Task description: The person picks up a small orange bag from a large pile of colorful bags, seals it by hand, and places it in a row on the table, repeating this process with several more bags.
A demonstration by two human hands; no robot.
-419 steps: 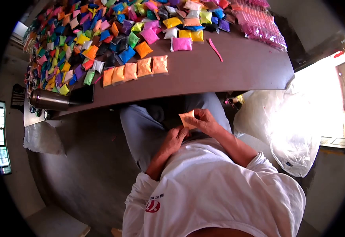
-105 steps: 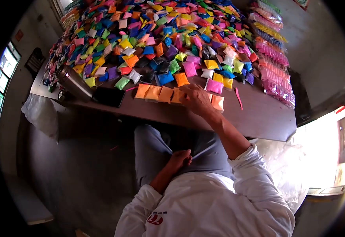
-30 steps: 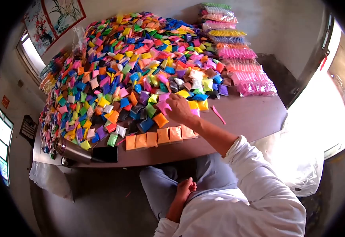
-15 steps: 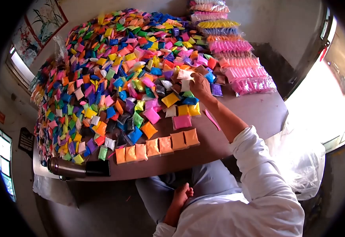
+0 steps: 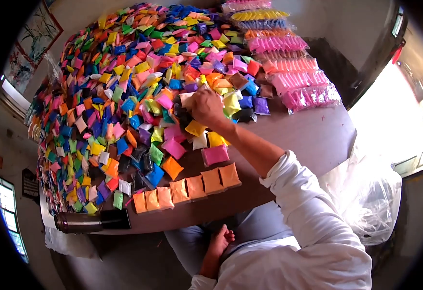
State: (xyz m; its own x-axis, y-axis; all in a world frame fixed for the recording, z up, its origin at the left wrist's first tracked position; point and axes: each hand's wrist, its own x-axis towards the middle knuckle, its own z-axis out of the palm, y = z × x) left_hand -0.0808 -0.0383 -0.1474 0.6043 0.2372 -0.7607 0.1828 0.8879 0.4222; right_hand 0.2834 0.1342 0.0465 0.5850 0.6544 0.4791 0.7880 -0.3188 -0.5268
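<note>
My right hand is in the near right part of a large heap of small colourful plastic packets. Its fingers are bent together on a pale packet, and the hand's back partly hides the grip. Close to it lie a yellow-green packet, a yellow packet and a pink packet. My left hand rests in my lap with its fingers curled and nothing visible in them. A row of several orange packets lies along the near table edge.
Clear bags of pink packets and other colours are stacked at the back right of the table. A dark flask and a black phone-like object lie at the near left. A clear plastic bag hangs at the right.
My right hand has moved left and nearer within the heap, and the pale packet is now at its left side. The view has shifted slightly. My left hand stays in my lap.
</note>
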